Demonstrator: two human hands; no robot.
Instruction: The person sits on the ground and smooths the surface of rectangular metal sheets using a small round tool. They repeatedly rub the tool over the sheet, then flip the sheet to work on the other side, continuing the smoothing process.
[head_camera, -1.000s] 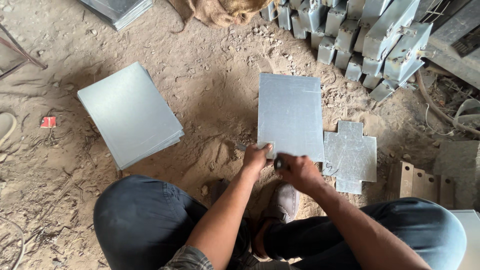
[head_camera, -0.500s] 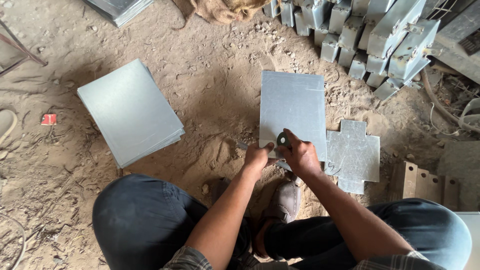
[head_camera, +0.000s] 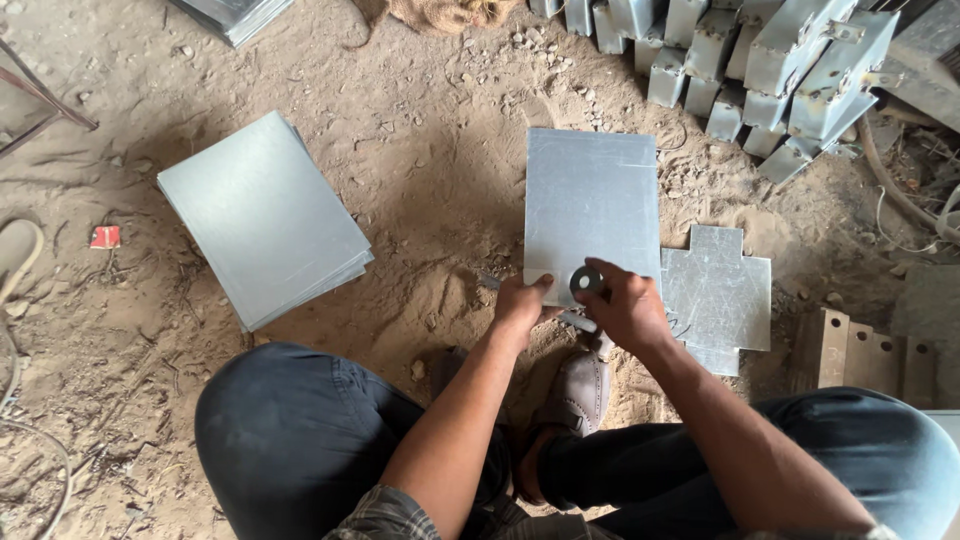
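Our right hand (head_camera: 628, 308) pinches a round metal washer (head_camera: 586, 280) onto the steel sheet (head_camera: 592, 205); our left hand (head_camera: 520, 305) grips the sheet's edge.

The right hand (head_camera: 628, 308) has now set a round washer (head_camera: 586, 280) onto the metal sheet (head_camera: 592, 210).

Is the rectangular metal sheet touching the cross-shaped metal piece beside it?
Touching, it seems: in the head view the rectangular metal sheet meets the cross-shaped metal piece along its right edge with no sand showing between them.
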